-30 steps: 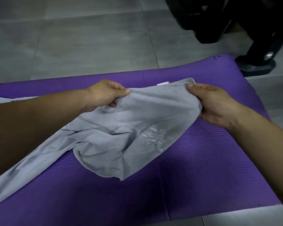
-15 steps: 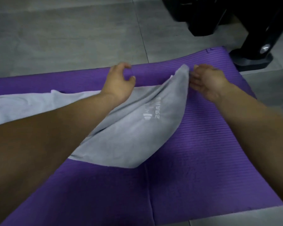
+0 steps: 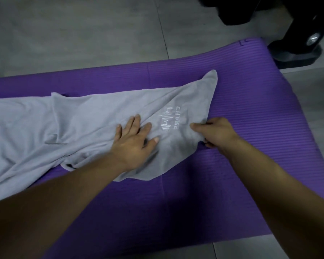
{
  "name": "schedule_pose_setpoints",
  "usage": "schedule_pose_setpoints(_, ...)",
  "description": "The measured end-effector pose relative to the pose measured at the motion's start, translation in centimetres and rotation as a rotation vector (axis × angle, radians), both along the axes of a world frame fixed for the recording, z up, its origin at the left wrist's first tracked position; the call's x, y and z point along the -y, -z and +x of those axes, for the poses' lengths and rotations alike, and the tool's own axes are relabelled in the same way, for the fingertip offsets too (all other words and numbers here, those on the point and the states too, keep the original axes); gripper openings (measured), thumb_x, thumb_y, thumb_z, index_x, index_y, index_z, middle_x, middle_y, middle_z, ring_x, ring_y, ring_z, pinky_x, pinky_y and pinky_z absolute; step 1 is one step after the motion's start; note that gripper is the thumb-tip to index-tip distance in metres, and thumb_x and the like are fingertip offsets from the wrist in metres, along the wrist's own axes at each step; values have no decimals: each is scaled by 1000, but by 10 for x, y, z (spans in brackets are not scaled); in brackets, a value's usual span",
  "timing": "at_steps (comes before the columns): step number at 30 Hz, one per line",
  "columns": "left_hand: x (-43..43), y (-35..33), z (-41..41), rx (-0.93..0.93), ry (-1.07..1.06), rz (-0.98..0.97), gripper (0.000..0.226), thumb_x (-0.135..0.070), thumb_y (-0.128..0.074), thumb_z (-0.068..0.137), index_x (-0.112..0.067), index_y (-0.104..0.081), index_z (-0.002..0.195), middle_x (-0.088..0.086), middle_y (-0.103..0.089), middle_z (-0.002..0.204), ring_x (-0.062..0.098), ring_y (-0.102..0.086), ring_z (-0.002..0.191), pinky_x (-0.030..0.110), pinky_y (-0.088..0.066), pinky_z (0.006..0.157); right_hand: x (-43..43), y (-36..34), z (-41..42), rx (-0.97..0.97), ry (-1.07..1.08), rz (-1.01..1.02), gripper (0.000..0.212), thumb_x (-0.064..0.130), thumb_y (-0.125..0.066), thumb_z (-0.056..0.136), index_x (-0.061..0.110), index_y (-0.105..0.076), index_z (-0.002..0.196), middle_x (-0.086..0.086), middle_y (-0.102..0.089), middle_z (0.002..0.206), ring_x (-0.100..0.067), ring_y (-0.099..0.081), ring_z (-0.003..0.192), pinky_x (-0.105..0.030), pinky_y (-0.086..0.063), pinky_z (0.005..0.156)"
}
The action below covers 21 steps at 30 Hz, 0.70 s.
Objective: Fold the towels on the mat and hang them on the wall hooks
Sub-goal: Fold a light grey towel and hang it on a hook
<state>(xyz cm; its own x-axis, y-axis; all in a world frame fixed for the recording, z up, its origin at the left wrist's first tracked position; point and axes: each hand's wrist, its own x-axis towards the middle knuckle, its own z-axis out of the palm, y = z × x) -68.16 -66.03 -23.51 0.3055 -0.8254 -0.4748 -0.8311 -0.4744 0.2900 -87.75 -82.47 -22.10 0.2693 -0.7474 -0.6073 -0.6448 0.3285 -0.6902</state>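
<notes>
Grey tiled floor (image 3: 73, 34), purple mat (image 3: 251, 109) laid across it. Grey towel (image 3: 82, 118) on the mat, long axis left–right, running out of frame left of the left hand (image 3: 135, 144). Left hand flat, fingers spread, pressing the towel. Right hand (image 3: 217, 133) pinches the towel's right edge; a corner points away beyond it. Bare mat to its right.

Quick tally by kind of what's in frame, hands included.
grey towel: 1 (overlapping folds, can't rule out a second)
purple mat: 1
hands: 2 (left hand flat on the towel, right hand pinching its edge)
black equipment base: 1
Total: 5
</notes>
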Motion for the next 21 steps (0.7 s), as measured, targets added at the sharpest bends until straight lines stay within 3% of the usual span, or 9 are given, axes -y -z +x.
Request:
schedule_pose_setpoints(3,0,1,1,-11,-12,3,70,-67,-18,97,-34,-11,159,-1,14,167,12,19,152,49,11,123,-6,-1,-9,189,-56,118,14,20,-74,87,9,-73,95,-2,-76,84,-18,-73,80,-28,-59,72)
schedule_pose_setpoints(5,1,-3,0,-40,-37,2,69,-66,-18,98,-34,-14,159,-1,12,168,12,17,152,48,11,123,-13,6,-16,364,42,75,9,18,-67,94,11,-70,98,-9,-76,97,-20,-72,91,-34,-58,83)
schedule_pose_setpoints(7,6,-10,-3,-78,-85,-7,66,-65,-19,99,-35,-19,157,0,4,168,12,11,153,48,9,123,-19,13,-23,442,218,-86,8,24,-63,97,16,-63,93,-13,-73,94,-18,-68,84,-35,-58,80)
schedule_pose_setpoints(9,12,-16,-6,-91,-140,-26,65,-65,-21,99,-34,-22,156,2,-3,168,14,5,154,49,5,123,-19,15,-30,468,371,-201,13,25,-59,99,20,-56,87,-3,-65,78,-9,-59,70,-29,-53,65)
schedule_pose_setpoints(11,16,-19,-8,-76,-147,-7,68,-68,-21,98,-34,-19,157,1,-4,168,15,4,154,52,4,123,-15,10,-39,403,421,-264,15,28,-55,100,21,-53,87,4,-59,73,-6,-55,64,-28,-48,60)
schedule_pose_setpoints(15,17,-15,-18,11,-58,128,83,-81,-22,89,-37,-9,158,2,15,167,16,19,152,58,9,120,-3,13,-71,-84,110,-481,26,41,-53,98,16,-52,92,4,-55,68,-11,-52,61,-29,-40,64)
schedule_pose_setpoints(18,19,-8,-29,54,-63,153,89,-84,-25,86,-37,-4,159,5,24,165,19,25,150,60,11,119,0,7,-93,-149,5,-247,43,56,-68,83,13,-64,86,0,-64,68,-18,-63,65,-31,-50,60)
schedule_pose_setpoints(21,19,-6,-38,93,-55,149,90,-83,-26,86,-37,-1,159,5,27,164,21,27,150,62,10,119,-6,-5,-114,-188,-257,57,37,47,-77,80,11,-72,83,-5,-68,68,-16,-63,63,-29,-52,58)
